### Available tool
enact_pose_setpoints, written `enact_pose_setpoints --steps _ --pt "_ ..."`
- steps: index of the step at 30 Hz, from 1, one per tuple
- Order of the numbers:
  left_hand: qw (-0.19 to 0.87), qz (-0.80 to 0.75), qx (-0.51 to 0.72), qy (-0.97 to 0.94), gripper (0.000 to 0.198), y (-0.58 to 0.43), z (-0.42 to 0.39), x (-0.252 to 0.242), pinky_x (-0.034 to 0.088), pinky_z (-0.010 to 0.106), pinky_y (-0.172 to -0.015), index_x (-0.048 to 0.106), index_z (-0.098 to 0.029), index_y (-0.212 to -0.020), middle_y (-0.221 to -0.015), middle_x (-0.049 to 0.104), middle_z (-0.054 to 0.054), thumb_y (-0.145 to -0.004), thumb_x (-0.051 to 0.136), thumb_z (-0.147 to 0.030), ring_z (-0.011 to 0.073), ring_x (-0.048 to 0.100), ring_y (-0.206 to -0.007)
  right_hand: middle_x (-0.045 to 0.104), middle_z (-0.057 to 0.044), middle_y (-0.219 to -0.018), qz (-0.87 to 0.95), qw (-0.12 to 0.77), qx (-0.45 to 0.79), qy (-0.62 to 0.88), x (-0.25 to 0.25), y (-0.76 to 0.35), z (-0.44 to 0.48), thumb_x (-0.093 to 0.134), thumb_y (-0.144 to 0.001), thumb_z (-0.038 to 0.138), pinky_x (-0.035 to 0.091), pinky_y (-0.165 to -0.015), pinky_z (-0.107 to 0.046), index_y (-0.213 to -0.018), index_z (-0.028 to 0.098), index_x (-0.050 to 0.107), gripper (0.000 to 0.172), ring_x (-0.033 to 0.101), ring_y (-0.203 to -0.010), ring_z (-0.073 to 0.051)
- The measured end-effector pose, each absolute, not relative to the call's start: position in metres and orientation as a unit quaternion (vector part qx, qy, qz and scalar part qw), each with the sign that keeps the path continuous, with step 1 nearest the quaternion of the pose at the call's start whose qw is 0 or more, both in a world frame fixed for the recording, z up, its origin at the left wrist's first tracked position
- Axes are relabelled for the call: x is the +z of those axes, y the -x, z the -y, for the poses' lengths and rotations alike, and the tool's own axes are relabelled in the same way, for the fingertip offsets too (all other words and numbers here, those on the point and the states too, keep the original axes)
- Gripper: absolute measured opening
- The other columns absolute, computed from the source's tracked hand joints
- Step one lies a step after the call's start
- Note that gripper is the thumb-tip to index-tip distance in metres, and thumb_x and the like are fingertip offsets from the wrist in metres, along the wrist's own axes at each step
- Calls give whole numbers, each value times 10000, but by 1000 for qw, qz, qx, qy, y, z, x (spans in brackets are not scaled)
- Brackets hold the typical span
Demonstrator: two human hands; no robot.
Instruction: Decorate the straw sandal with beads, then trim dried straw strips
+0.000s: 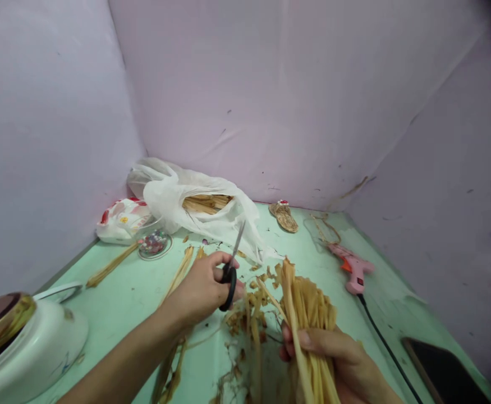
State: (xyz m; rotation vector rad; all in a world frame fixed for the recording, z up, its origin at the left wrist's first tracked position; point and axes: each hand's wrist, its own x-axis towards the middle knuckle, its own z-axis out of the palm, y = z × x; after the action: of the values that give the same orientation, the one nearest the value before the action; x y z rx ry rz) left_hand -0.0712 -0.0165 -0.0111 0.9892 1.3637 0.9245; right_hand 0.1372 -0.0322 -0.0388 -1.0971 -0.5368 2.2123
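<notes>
My left hand (205, 286) is closed on a pair of scissors (229, 275) with black handles, their blade pointing up and away. Beneath it, a thin pale strip hangs blurred near the fingers. My right hand (338, 359) grips a bundle of dried plant strips (310, 306), yellowish and pleated, their trimmed ends upward and the thumb across the front. Between the hands lie brown scraps (245, 320) and stringy bits on the table. More dried strips (182, 269) lie behind and under my left forearm.
A white plastic bag (241, 207) of dried strips lies at the back, beside a bowl of beads (155, 242). A pink glue gun (354, 266) with a black cord and a dark phone (443, 370) are on the right. A white pot (60, 348) stands left. Walls enclose the green table (114, 306).
</notes>
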Motion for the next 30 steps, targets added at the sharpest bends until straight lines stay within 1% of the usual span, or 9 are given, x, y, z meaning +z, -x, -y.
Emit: enact_pose_setpoints --steps 2,5,10,14,16,21,23,26,30 --pt "631 -535 397 -398 399 62 20 -14 331 157 -387 475 -185 -845 -706 626 -15 -502 670 -129 65 500 -463 698 -38 -576 198 304 834 416 -37 -134 33 780 -438 175 472 -573 -227 -635 116 737 210 619 -543 -138" --pt "645 -513 424 -376 392 49 22 -20 302 151 -355 449 -193 -836 -616 577 -57 -501 634 -107 57 468 -417 678 -19 -532 194 301 831 426 -37 -129 33 796 -377 189 463 -529 -225 -608 134 731 246 602 -502 -135" --pt "552 -621 400 -387 322 59 11 -30 239 155 -329 438 -200 -848 -501 550 -60 -564 552 -100 94 485 -394 689 -30 -554 210 303 830 419 -37 -137 31 814 -382 212 471 -555 -199 -587 124 729 238 609 -526 -120" --pt "489 -668 372 -421 242 78 -2 -40 297 195 -379 482 -192 -719 -405 477 -74 -525 551 -65 104 439 -362 664 -7 -540 233 347 852 314 -29 -148 32 808 -427 200 471 -556 -207 -662 162 734 250 599 -525 -116" --pt "448 -678 374 -447 212 84 -4 -41 327 209 -426 504 -195 -684 -442 494 -62 -522 577 -81 123 477 -422 652 2 -530 231 367 852 294 -28 -149 33 800 -445 189 470 -550 -208 -697 173 734 262 590 -508 -110" --pt "348 -671 395 -522 222 91 8 -14 336 204 -493 511 -221 -809 -587 512 -57 -621 623 -259 137 516 -567 678 -34 -552 223 356 802 424 -37 -142 28 790 -434 204 479 -541 -199 -631 121 733 222 602 -517 -120" --pt "392 -636 362 -557 245 94 13 1 324 201 -457 496 -215 -839 -564 495 -63 -661 609 -340 131 511 -518 673 -39 -531 230 360 783 452 -39 -140 25 782 -418 206 465 -492 -195 -648 108 737 253 580 -482 -115" --pt "526 -549 280 -586 298 98 19 16 326 197 -424 499 -197 -901 -683 593 -10 -724 543 -432 138 558 -529 669 -37 -525 229 386 762 467 -36 -140 22 763 -413 197 463 -464 -206 -666 108 732 270 570 -459 -122" --pt "602 -494 200 -595 278 93 24 16 337 187 -436 536 -189 -956 -784 614 10 -742 516 -365 132 573 -588 697 -35 -620 253 450 713 475 -32 -141 21 744 -424 153 506 -542 -283 -753 135 712 331 621 -541 -182"
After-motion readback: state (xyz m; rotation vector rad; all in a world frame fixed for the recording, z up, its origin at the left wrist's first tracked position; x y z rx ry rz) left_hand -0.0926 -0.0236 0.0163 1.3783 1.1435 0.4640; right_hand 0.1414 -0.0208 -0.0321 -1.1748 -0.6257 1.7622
